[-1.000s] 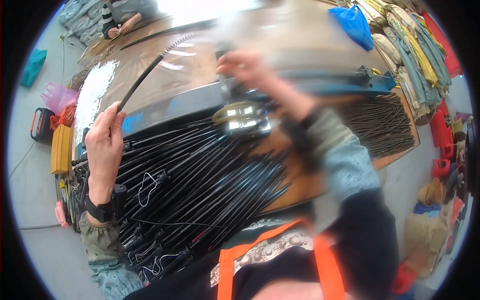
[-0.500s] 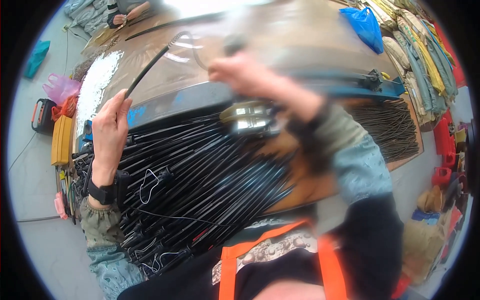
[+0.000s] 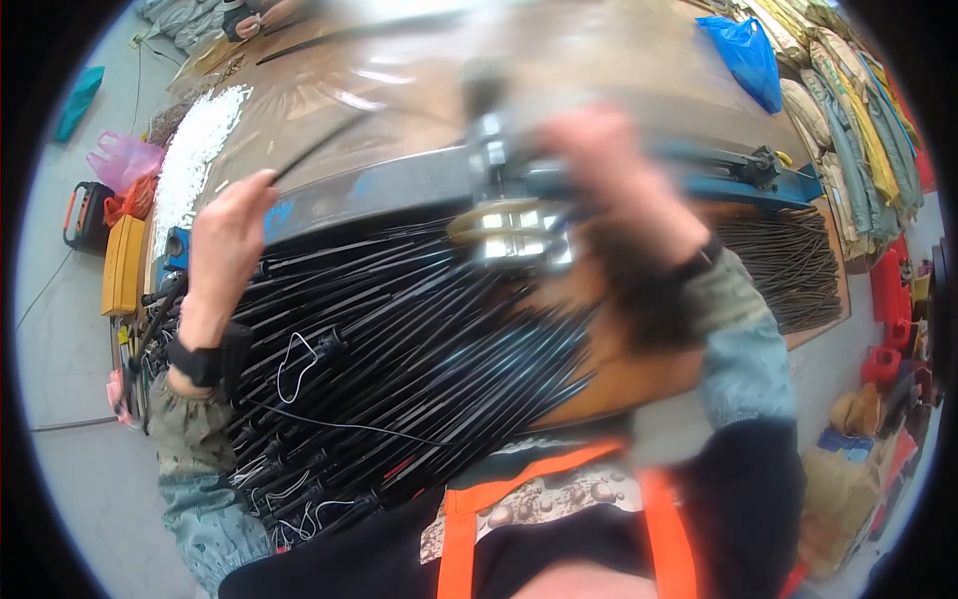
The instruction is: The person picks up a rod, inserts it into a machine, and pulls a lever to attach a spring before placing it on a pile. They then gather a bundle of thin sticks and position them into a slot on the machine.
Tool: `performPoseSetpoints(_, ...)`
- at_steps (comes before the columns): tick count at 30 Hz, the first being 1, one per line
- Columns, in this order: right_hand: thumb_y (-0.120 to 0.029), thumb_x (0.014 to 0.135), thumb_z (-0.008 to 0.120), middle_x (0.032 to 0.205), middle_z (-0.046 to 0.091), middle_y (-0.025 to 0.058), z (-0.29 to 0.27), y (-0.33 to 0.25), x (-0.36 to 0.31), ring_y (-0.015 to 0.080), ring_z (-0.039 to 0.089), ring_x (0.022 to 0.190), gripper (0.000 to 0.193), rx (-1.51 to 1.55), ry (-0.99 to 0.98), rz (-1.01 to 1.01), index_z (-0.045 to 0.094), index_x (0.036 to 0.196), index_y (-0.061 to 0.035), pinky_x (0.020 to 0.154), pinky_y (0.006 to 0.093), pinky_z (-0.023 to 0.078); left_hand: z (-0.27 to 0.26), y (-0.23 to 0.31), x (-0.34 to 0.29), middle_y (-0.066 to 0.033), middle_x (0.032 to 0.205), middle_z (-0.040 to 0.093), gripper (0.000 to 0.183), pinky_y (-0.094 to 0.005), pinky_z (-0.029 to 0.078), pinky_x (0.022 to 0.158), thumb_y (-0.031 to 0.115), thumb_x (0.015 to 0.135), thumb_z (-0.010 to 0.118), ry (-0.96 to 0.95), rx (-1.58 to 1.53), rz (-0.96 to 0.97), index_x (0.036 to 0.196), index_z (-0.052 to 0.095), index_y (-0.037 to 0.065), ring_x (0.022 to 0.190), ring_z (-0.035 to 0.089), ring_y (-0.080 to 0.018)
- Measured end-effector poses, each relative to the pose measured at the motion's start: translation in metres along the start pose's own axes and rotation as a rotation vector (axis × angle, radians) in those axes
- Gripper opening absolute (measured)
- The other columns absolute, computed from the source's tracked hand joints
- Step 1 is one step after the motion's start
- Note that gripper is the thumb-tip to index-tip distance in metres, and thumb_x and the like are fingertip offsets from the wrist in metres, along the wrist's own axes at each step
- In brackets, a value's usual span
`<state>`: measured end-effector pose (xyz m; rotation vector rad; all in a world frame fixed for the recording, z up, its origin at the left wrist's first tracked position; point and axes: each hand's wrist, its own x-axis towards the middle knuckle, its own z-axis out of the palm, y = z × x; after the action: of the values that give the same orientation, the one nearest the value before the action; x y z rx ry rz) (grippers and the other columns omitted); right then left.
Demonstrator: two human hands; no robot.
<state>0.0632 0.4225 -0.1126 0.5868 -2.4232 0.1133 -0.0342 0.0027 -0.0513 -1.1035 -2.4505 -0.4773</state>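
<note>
My left hand is closed round a slender black rod, which slants up and away to the right. The rod's far end is blurred. Over the blue metal bar to the right, my right hand is smeared by motion; its fingers and anything in them cannot be made out. Between the hands stands a shiny metal fixture with a dark top, also blurred. Below it sits a bright metal piece with a tan rim. Under my forearms lies a wide heap of black rods, several with white cord loops.
A bundle of dark brown rods lies at the right. White small pieces are piled at the left. A blue plastic bag sits at the far right near stacked sacks. Another person's hand shows at the far left.
My right hand has moved right, away from the rod's far end. The rod, earlier showing a coiled tip and a bent thin strand, now points lower. The metal fixture has come into sight.
</note>
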Motion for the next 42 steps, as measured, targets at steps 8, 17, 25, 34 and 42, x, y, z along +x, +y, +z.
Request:
performPoseSetpoints(8,-0.009,0.091,0.058,0.088,0.067,0.0093,-0.048,0.044,-0.078,0.0281,0.060,0.091,0.006,-0.153,-0.005,0.261,0.063,0.089,-0.0075,0.095,0.0392,0.037,0.099,0.065,0.057,-0.0165,0.088,0.065,0.011,-0.0424,0.053,0.073,0.007,0.086,0.057,-0.179,-0.183,0.278,0.094,0.063,0.003,0.085,0.065,-0.0358)
performPoseSetpoints(17,-0.016,0.095,0.058,0.085,0.062,0.0119,-0.041,0.051,-0.081,0.0304,0.057,0.088,0.013,-0.048,-0.028,0.333,0.061,0.089,-0.0055,0.093,0.0400,0.039,0.101,0.072,0.062,-0.0172,0.085,0.065,0.017,-0.0446,0.050,0.068,0.017,0.094,0.056,-0.209,-0.155,0.177,0.087,0.057,0.003,0.081,0.064,-0.0356)
performPoseSetpoints(25,-0.013,0.093,0.060,0.082,0.062,0.0077,-0.040,0.048,-0.083,0.0272,0.058,0.083,0.008,-0.032,-0.011,0.328,0.060,0.089,-0.0063,0.092,0.0382,0.039,0.115,0.075,0.060,-0.0180,0.081,0.065,0.019,-0.0454,0.050,0.066,0.020,0.093,0.057,-0.213,-0.172,0.106,0.085,0.058,0.003,0.077,0.064,-0.0371)
performPoseSetpoints(34,-0.007,0.087,0.059,0.101,0.067,0.0125,-0.042,-0.008,-0.055,0.0292,0.063,0.097,0.020,-0.196,0.087,0.108,0.065,0.106,-0.0054,0.087,0.0434,0.043,0.124,0.069,0.064,-0.0163,0.074,0.064,0.007,-0.0508,0.049,0.061,0.015,0.090,0.053,-0.178,-0.118,0.035,0.088,0.059,0.012,0.073,0.063,-0.0401)
performPoseSetpoints(42,-0.015,0.084,0.070,0.103,0.069,0.0088,-0.040,-0.030,-0.097,0.0254,0.062,0.094,0.026,0.074,-0.005,0.262,0.065,0.108,-0.0068,0.087,0.0398,0.043,0.128,0.085,0.073,-0.0180,0.073,0.063,0.019,-0.0507,0.047,0.059,0.026,0.095,0.055,-0.245,-0.044,0.024,0.086,0.055,0.010,0.072,0.062,-0.0411)
